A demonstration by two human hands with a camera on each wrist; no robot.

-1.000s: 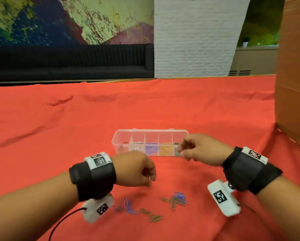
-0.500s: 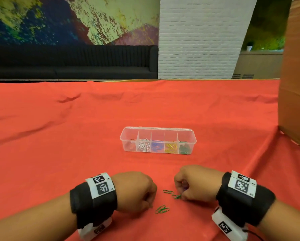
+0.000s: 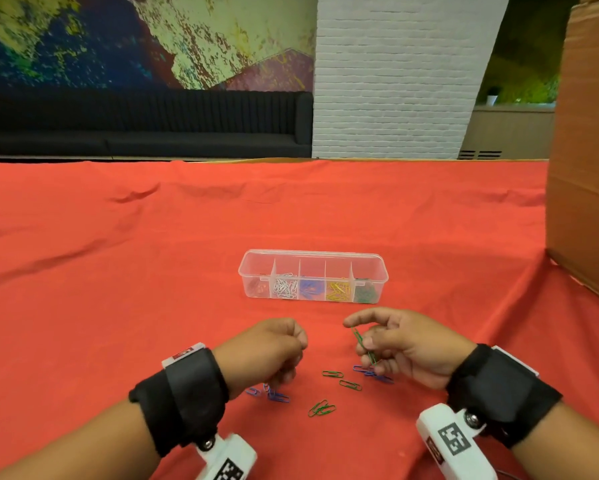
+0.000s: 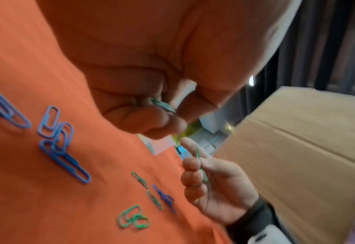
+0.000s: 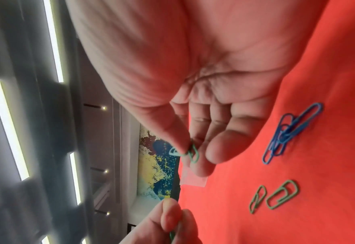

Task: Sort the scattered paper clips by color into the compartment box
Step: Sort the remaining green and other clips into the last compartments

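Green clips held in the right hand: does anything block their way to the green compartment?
Nothing visible does. The right hand pinches green clips, and only bare red cloth lies before the open compartment box, with its green section rightmost.

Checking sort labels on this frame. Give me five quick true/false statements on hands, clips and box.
1. The right hand pinches green paper clips. True.
2. The left hand is flat on the cloth with straight fingers. False: its fingers are curled and pinch a green clip.
3. The compartment box has yellow clips in its far-right compartment. False: the far-right one holds green; yellow sits next to it.
4. Only blue clips and loose green clips lie loose on the red cloth. True.
5. The box lid is closed. False: the box is open on top.
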